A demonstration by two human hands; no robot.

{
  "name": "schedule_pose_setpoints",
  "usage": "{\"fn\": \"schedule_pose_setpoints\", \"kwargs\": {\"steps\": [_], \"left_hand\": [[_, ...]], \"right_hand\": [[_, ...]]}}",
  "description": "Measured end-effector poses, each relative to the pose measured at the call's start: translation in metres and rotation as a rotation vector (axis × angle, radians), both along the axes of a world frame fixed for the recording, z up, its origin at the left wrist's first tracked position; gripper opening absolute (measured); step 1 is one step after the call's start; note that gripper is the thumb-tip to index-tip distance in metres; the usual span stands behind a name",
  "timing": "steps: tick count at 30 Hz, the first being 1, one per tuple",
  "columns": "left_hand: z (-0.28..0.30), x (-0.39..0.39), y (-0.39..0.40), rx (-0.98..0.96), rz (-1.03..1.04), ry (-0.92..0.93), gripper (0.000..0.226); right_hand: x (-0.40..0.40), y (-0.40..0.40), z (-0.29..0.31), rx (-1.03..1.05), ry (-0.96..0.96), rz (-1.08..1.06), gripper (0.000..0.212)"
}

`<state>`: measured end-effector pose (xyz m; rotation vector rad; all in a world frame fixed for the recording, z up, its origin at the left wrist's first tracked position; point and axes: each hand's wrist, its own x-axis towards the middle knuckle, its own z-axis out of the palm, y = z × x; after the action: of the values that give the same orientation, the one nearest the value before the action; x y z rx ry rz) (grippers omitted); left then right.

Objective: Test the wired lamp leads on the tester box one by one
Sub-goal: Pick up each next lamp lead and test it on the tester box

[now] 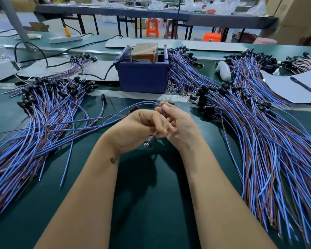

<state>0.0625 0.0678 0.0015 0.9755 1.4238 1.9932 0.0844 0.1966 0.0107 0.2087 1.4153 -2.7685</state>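
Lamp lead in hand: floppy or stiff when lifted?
Probably floppy: the lamp lead arcs loosely between both hands. Likely end-heavy, since its black socket dangles below the left hand. Thin wires may snag the pile.

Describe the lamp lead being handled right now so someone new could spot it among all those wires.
Start at the blue tester box at the back of the green table. Directly in front of it, both hands meet. The lamp lead is the one blue and brown pair lifted off the table, its black lamp holder dangling below the fingers.

A green bench is carrying heaps of blue and brown leads at left and right. A blue box is sitting far centre, with paper and a pen lying far right.
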Motion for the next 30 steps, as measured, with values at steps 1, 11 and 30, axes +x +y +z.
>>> {"fn": "schedule_pose_setpoints", "kwargs": {"steps": [1,11,30], "left_hand": [[-0.001,-0.002,-0.004,-0.004,-0.039,-0.02,0.042],[-0.015,-0.005,-0.008,-0.028,-0.323,0.027,0.072],[-0.014,-0.016,0.009,-0.156,0.742,-0.052,0.022]], "right_hand": [[-0.003,0.001,-0.003,-0.007,0.007,-0.007,0.009],[-0.013,0.008,-0.013,-0.188,0.006,-0.103,0.009],[-0.012,-0.01,-0.024,0.475,0.112,-0.065,0.008]]}}
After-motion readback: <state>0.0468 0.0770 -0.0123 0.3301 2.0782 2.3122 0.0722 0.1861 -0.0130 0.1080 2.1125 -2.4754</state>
